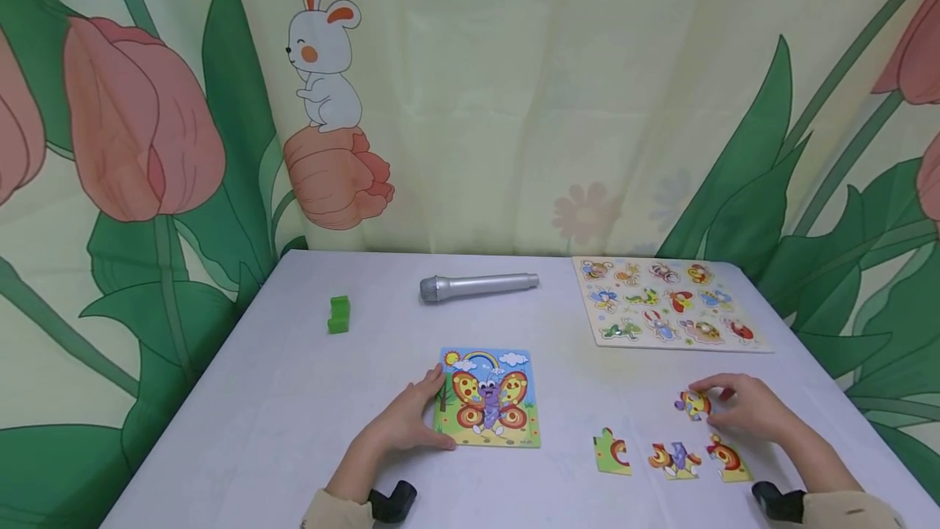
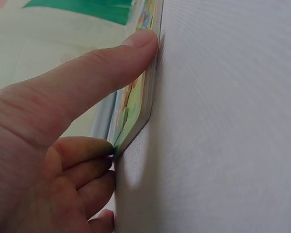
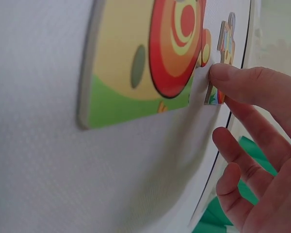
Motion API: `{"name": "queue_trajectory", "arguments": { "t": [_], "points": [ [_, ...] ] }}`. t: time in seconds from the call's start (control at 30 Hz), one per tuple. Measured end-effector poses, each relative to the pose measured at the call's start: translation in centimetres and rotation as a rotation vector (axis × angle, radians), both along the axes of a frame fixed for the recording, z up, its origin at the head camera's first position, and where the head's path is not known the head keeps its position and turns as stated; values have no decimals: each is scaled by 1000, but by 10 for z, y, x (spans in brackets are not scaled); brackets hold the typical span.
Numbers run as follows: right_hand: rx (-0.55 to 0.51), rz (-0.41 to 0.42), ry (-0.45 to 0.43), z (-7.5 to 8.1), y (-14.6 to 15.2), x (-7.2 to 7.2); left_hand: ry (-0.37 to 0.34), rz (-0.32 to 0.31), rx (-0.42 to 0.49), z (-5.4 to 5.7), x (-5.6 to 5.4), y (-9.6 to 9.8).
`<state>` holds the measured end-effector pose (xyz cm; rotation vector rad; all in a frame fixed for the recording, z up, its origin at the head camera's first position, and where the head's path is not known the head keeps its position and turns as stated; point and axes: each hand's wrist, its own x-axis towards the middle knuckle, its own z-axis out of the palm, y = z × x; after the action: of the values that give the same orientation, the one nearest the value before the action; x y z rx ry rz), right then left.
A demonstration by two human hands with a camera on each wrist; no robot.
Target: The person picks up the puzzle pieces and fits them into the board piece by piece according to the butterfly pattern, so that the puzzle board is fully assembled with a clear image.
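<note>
A square butterfly puzzle lies flat in front of the person. The left hand holds it by the lower left corner; in the left wrist view the thumb is on one edge and the curled fingers touch another. To the right, the right hand pinches a small yellow and red puzzle piece between thumb and index finger, its other fingers loosely bent. Close below lie a red and orange spiral piece, a piece with a purple body, and a green piece with a red curve.
A wooden board of insect pictures lies at the back right of the white table. A silver toy microphone is at the back middle, a green block at the back left. A printed curtain hangs behind.
</note>
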<state>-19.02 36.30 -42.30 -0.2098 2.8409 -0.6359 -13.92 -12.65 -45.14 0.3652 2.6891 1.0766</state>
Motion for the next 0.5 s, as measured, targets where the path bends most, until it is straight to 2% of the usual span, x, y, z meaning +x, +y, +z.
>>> {"name": "queue_trajectory", "arguments": {
  "t": [0.5],
  "points": [
    [-1, -13, 33, -4, 3, 2, -3, 1, -6, 2, -1, 0]
  ]
}}
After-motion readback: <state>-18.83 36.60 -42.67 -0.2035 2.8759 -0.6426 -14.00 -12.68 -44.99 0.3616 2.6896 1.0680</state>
